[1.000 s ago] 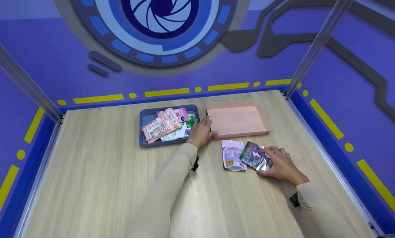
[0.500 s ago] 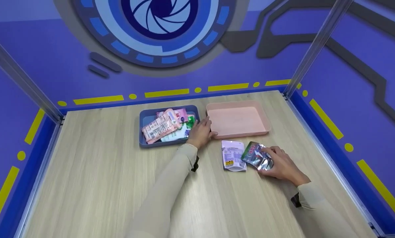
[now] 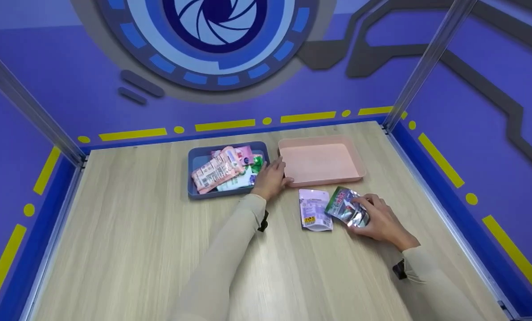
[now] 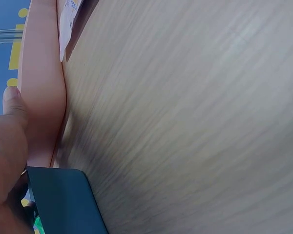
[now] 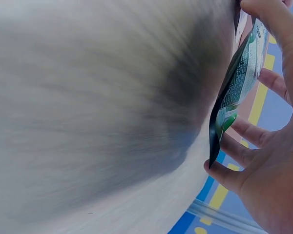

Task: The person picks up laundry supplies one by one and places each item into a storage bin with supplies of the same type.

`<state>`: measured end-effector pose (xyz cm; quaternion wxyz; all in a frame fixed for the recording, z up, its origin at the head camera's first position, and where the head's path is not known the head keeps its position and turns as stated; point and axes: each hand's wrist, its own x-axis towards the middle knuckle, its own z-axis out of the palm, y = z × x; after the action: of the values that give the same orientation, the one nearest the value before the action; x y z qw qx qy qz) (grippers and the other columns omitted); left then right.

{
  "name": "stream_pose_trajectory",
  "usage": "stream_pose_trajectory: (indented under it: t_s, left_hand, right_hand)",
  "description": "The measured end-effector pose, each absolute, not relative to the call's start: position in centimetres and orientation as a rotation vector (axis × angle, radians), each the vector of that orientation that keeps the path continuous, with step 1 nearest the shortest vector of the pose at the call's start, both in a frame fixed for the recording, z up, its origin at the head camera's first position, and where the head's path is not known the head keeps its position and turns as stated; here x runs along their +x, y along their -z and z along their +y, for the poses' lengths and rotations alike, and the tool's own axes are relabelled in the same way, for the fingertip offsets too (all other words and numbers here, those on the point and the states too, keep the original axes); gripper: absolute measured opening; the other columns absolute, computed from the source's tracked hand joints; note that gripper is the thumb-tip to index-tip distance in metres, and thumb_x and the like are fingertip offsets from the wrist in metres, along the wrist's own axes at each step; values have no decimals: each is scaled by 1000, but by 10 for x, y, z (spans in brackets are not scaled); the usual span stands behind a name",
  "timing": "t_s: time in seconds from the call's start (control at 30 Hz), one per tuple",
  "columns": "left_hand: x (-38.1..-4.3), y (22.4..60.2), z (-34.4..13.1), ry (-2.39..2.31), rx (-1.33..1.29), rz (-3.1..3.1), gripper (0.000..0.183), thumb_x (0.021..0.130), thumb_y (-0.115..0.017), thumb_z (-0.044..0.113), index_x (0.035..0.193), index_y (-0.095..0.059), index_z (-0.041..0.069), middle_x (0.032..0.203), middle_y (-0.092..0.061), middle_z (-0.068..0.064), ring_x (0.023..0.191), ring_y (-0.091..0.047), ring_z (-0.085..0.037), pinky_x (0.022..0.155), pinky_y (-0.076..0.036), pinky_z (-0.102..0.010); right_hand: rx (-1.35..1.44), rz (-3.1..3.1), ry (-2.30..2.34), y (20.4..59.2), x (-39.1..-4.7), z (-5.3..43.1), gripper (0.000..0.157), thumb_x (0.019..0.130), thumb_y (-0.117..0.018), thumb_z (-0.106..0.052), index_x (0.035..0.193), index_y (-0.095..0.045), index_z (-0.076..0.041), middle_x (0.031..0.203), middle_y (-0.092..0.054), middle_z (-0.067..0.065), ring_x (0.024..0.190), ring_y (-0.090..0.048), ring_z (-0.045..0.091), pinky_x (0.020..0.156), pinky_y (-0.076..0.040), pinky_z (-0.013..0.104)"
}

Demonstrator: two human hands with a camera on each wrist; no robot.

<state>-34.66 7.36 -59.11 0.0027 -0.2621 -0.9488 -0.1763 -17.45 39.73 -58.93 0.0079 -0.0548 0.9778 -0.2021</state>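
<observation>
My right hand (image 3: 379, 220) holds a shiny green-and-silver snack pouch (image 3: 344, 206) by its edges, thumb on one side and fingers on the other. In the right wrist view the pouch (image 5: 239, 78) is seen nearly edge-on, tilted above the table. Beside it a lilac pouch (image 3: 314, 209) lies flat, its upper right edge close to the held pouch. My left hand (image 3: 270, 179) rests over the adjoining edges of a blue tray (image 3: 194, 195) and a pink tray (image 3: 321, 162). In the left wrist view its thumb touches the rim of the pink tray (image 4: 44, 92).
Several snack packets (image 3: 217, 170) lie overlapping in the blue tray, pink, white and green. Both trays stand near the back of the wooden table (image 3: 137, 240). Blue-purple panels (image 3: 38, 67) with metal posts (image 3: 431, 62) enclose the table at the back and sides.
The green-and-silver pouch in my right hand has shifted slightly right and its far end has lifted a little. My left hand, the trays and the lilac pouch look unmoved.
</observation>
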Motion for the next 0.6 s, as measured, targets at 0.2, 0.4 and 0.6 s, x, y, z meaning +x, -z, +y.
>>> stream_pose_trajectory:
  t_s: [0.2,0.4,0.6]
  left_hand:
    - [-346,591,74,554,-820,-2976,60,99,-63,47,139,-54,3,161,-40,-17,146,-43,-29,123,-26,-54]
    - [-347,592,74,546,-817,-2995,62,99,-62,48,142,-53,4,162,-39,-16,147,-41,-28,123,-25,-53]
    - [-347,591,75,539,-811,-3014,64,100,-61,49,145,-51,4,163,-37,-15,148,-39,-27,124,-22,-52]
  right_hand:
    - [-153,3056,645,587,-174,398,78,77,-89,-42,144,-55,-20,142,-44,21,120,-49,43,98,-45,66]
    - [-126,3057,647,582,-174,400,76,77,-89,-41,142,-56,-22,143,-43,20,122,-47,42,100,-44,66]
    - [-117,3069,617,579,-176,403,76,76,-89,-42,142,-56,-23,144,-42,21,124,-45,44,100,-42,68]
